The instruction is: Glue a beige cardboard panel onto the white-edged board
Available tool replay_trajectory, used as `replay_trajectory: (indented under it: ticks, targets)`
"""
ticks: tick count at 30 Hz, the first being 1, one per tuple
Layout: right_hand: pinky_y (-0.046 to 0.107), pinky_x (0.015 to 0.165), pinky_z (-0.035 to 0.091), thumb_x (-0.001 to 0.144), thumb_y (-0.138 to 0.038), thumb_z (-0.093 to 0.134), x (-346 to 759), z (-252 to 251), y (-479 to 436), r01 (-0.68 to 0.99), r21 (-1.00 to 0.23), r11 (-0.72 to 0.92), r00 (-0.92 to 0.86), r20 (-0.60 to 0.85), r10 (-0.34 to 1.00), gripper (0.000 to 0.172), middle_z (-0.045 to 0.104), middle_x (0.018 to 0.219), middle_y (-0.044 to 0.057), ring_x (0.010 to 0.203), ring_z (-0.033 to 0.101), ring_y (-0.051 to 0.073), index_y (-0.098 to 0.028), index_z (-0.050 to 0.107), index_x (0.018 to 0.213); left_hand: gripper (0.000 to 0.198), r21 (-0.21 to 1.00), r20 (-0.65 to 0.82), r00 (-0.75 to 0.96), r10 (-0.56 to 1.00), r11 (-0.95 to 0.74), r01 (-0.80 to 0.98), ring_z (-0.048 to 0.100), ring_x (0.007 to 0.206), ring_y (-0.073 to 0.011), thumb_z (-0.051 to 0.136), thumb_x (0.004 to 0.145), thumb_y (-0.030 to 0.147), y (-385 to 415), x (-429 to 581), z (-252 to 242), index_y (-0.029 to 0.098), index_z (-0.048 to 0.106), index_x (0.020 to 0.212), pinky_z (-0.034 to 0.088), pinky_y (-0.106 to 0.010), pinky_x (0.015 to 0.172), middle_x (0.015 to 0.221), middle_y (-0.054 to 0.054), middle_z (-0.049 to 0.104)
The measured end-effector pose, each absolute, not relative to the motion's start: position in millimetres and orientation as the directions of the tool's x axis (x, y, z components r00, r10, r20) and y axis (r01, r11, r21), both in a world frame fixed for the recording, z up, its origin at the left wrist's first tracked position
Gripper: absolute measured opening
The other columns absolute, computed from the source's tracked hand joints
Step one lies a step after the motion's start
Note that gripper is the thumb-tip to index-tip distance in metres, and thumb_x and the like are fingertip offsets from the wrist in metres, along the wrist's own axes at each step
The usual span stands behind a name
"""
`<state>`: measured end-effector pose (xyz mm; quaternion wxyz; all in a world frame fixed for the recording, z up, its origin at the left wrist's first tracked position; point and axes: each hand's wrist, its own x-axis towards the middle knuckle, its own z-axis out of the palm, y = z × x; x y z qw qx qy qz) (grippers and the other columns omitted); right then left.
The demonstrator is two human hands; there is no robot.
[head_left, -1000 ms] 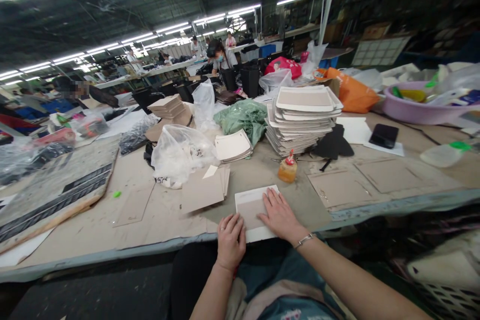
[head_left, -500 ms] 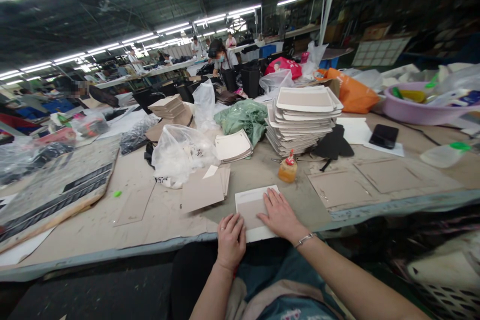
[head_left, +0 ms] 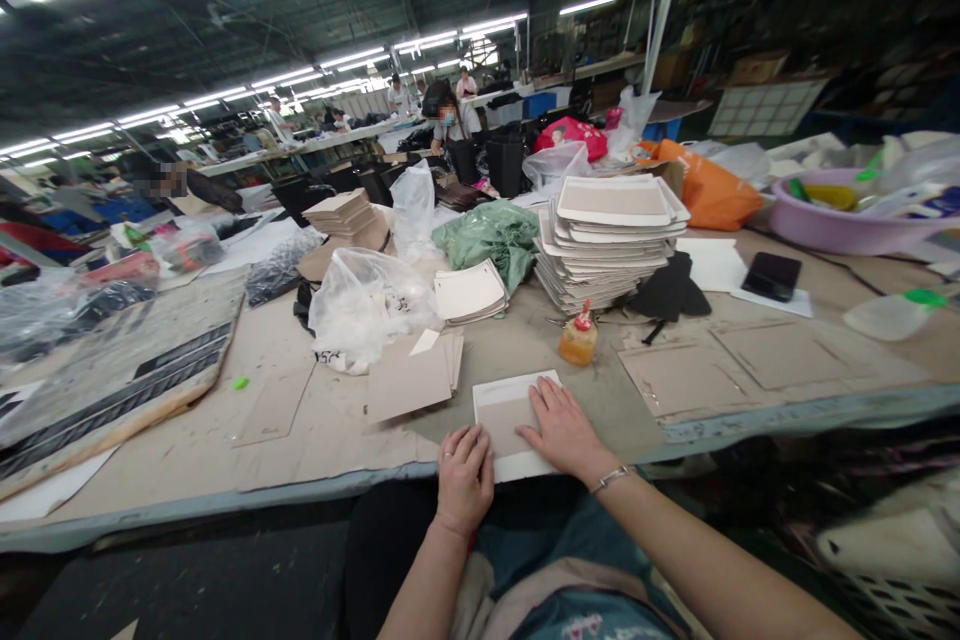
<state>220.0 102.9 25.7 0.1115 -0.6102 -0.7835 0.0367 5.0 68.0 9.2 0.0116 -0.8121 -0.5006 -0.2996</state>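
A grey-beige board with white borders (head_left: 499, 412) lies flat at the table's front edge. My right hand (head_left: 562, 428) rests on its right part, fingers spread, palm down. At the board's lower left edge is my left hand (head_left: 463, 475), its fingers bent and close together; whether they pinch the edge cannot be made out. Behind my right hand stands a small glue bottle (head_left: 578, 338) with a red tip. Several beige boards (head_left: 409, 380) lie fanned left of the bordered board.
A tall stack of bordered boards (head_left: 611, 230), a small stack of white pieces (head_left: 471, 292) and plastic bags (head_left: 371, 305) stand farther back. To the right are a black phone (head_left: 771, 276) and a purple basin (head_left: 840, 220). People work in the background.
The whole view has shifted slightly. Both hands keep practically the same pose on the board.
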Motion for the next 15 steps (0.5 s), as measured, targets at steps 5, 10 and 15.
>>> replay_trajectory:
  ticks: [5, 10, 15]
  targets:
    - [0.045, 0.110, 0.013, 0.088, -0.052, 0.041, 218.3, 30.1, 102.2, 0.944, -0.189, 0.269, -0.242, 0.152, 0.958, 0.065, 0.025, 0.146, 0.016, 0.136, 0.015, 0.028, -0.009, 0.038, 0.137, 0.027, 0.293, 0.484, 0.319, 0.815, -0.494, 0.819, 0.051, 0.111, -0.0257, 0.049, 0.085, 0.019, 68.1, 5.5, 9.5, 0.023, 0.062, 0.109, 0.038, -0.052, 0.098, 0.117, -0.008, 0.060]
    - [0.046, 0.109, 0.019, 0.090, -0.048, 0.036, 221.1, 32.9, 101.0, 0.945, -0.245, 0.216, -0.197, 0.100, 0.975, 0.061, 0.032, 0.143, 0.016, 0.134, 0.022, 0.027, -0.008, 0.041, 0.135, 0.027, 0.312, 0.480, 0.303, 0.823, -0.483, 0.818, 0.051, 0.111, -0.0261, 0.049, 0.084, 0.019, 67.8, 5.7, 13.7, 0.022, 0.061, 0.108, 0.040, -0.054, 0.097, 0.116, -0.009, 0.061]
    - [0.049, 0.094, 0.041, 0.085, -0.054, 0.042, 227.1, 37.0, 107.7, 0.905, -0.418, 0.085, 0.029, 0.260, 0.965, 0.057, 0.043, 0.134, 0.011, 0.124, 0.040, 0.030, -0.031, 0.040, 0.136, 0.030, 0.388, 0.497, 0.208, 0.842, -0.430, 0.815, 0.056, 0.105, -0.0289, 0.052, 0.079, 0.025, 64.8, 7.3, -2.9, 0.031, 0.065, 0.105, 0.045, -0.058, 0.091, 0.108, -0.010, 0.064]
